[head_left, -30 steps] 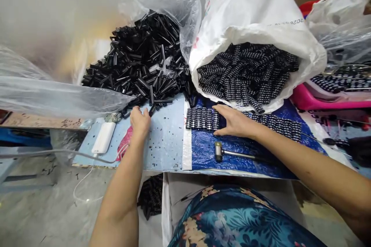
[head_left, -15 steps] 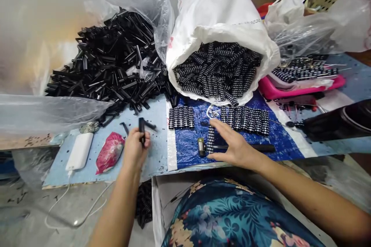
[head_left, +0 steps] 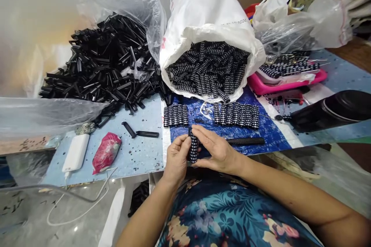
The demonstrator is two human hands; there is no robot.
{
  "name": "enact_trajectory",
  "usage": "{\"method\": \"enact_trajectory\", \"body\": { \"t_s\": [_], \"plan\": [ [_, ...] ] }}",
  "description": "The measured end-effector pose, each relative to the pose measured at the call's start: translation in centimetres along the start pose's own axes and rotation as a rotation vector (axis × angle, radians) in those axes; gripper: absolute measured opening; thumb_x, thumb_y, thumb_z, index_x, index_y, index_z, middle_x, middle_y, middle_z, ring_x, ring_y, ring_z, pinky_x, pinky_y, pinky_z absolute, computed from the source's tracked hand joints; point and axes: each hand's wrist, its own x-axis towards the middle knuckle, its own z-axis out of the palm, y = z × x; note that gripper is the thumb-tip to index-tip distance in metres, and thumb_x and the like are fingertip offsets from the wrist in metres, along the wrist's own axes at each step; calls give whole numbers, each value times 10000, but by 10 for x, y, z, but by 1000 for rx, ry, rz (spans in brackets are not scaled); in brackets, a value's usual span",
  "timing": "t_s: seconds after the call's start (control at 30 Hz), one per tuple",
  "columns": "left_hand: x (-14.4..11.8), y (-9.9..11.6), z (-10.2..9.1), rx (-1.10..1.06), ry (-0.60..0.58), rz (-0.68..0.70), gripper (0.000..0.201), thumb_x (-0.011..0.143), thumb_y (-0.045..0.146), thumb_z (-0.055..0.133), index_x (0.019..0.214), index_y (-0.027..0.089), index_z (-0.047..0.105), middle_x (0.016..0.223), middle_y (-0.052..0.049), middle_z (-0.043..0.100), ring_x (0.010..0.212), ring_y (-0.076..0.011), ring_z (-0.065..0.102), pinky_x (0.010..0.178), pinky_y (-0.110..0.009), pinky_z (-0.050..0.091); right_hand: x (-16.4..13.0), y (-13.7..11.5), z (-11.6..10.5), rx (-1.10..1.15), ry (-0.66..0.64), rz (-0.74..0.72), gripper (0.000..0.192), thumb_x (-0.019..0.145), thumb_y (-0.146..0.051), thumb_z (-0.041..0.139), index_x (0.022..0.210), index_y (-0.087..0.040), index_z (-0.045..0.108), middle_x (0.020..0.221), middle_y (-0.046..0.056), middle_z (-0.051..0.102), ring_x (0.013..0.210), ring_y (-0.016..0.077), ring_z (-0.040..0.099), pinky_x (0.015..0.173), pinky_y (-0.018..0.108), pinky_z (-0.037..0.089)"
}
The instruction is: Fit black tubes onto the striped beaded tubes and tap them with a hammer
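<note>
My left hand (head_left: 176,158) is closed in a pinch, its thumb against a slim black plastic piece (head_left: 189,131) at the side of a black cylinder (head_left: 193,149) ringed with white letters. My right hand (head_left: 216,148) grips that same upright cylinder between thumb and fingers from the right. Its far side is hidden by the fingers. Beneath the right hand lies a hammer (head_left: 246,141), only its black handle showing. Two loose black plastic pieces (head_left: 147,134) rest on the blue tabletop to the left. Behind the hands stand a short row of lettered cylinders (head_left: 176,115) and a longer row (head_left: 236,115).
A heap of black plastic pieces (head_left: 107,65) fills the back left. An open white sack (head_left: 214,4) holds many lettered cylinders. Left are a white power bank (head_left: 75,153) and a pink wrapped bundle (head_left: 106,152); right, a pink tray (head_left: 290,85) and black bottle (head_left: 333,111).
My left hand has come right from the loose pieces, bringing a black plastic piece to the cylinder. My right hand has lifted the cylinder off the hammer and moved slightly left.
</note>
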Motion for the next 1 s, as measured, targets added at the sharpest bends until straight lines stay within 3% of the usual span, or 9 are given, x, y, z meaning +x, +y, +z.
{"method": "enact_trajectory", "body": {
  "t_s": [0.13, 0.27, 0.37, 0.47, 0.53, 0.63, 0.73, 0.9, 1.0],
  "plan": [
    [0, 4, -2, -22, -36, -97, 491, 684, 476, 835, 986, 135, 654, 841, -52, 681, 733, -148, 647, 679, -261, 524, 0, 3, -2, 2, -41, -28, 884, 904, -437, 692, 1580, -163, 194, 1491, 216, 377, 1379, 308, 407, 1104, 475, 444],
    [7, 0, -4, -73, -64, -232, 548, 634, 501, 851, 975, 165, 585, 799, -27, 661, 628, -150, 628, 595, -274, 513, -5, 8, -9, -8, -105, -6, 981, 850, -604, 687, 1564, -135, 204, 1505, 218, 350, 1401, 323, 361, 1140, 499, 382],
    [18, -5, -19, 148, 30, 50, 476, 686, 489, 811, 968, 173, 595, 809, -20, 652, 663, -150, 624, 649, -286, 511, -28, 18, -21, -165, -172, 115, 786, 924, -531, 633, 1495, -94, 317, 1444, 216, 428, 1354, 341, 404, 1100, 526, 398],
    [29, -3, -41, 650, 92, 379, 282, 803, 414, 720, 957, 185, 663, 878, -41, 671, 799, -167, 614, 782, -306, 479, -54, 27, -34, -403, -237, 275, 239, 1007, -312, 532, 1161, -136, 579, 1099, 140, 626, 1029, 290, 584, 871, 462, 502],
    [35, 2, -52, 1015, 72, 444, 200, 826, 366, 700, 929, 194, 695, 906, -50, 676, 849, -183, 592, 809, -317, 437, -62, 28, -39, -465, -242, 302, 133, 1013, -252, 501, 1012, -151, 588, 940, 109, 623, 866, 252, 583, 763, 413, 497],
    [42, 11, -59, 1293, 1, 340, 225, 780, 380, 748, 889, 187, 705, 836, -42, 644, 787, -180, 556, 722, -303, 385, -52, 21, -39, -383, -124, 274, 110, 1009, -189, 483, 1083, -152, 556, 917, 95, 606, 831, 221, 578, 738, 369, 494],
    [49, 15, -59, 1276, -43, 205, 302, 724, 434, 787, 857, 182, 687, 734, -6, 593, 678, -147, 509, 628, -274, 331, -31, 15, -34, -302, -29, 229, 189, 1012, -162, 457, 1187, -159, 529, 923, 86, 607, 816, 195, 580, 747, 335, 498],
    [59, 21, -57, 1241, -93, 113, 332, 697, 441, 784, 763, 174, 597, 629, 37, 525, 589, -116, 438, 563, -261, 277, -12, 14, -25, -504, -235, 172, 175, 1034, -226, 450, 999, -158, 607, 735, 41, 540, 638, 181, 515, 574, 334, 423],
    [66, 30, -58, 1252, -168, 80, 344, 652, 408, 807, 727, 170, 569, 626, 37, 523, 591, -114, 425, 563, -258, 270, -9, 9, -22, -331, -129, 65, 163, 1011, -180, 471, 1123, -129, 578, 855, 71, 606, 723, 182, 560, 630, 318, 461]
  ]
}}
